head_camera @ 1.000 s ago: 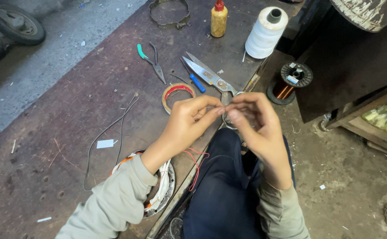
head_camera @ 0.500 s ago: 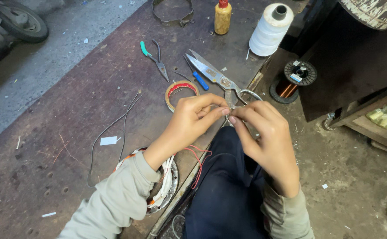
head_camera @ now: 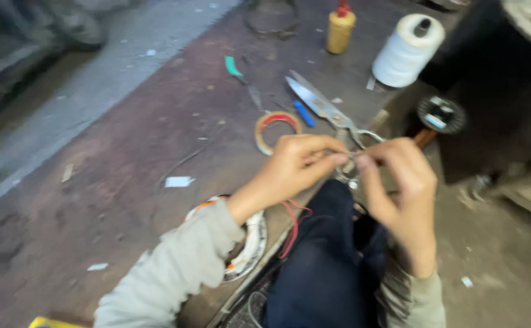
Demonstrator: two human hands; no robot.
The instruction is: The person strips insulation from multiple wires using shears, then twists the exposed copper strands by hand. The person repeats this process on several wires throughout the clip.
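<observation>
A worn, reddish-brown work surface point(head_camera: 125, 182) was spread to the left of and beyond the fingers, scuffed and littered with small pale scraps. Further left, a paler grey strip of concrete floor point(head_camera: 95, 79) was seen running diagonally. To the right of the fingers, a dark cabinet-like block point(head_camera: 508, 103) was set, with dusty brown ground point(head_camera: 496, 261) below it. The whole scene was lit dimly and evenly, and much of it was blurred.

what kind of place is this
Likely a small repair workshop, perhaps for motor rewinding: a worn workbench with scissors, a white thread spool, a wire spool and a wound coil.
</observation>
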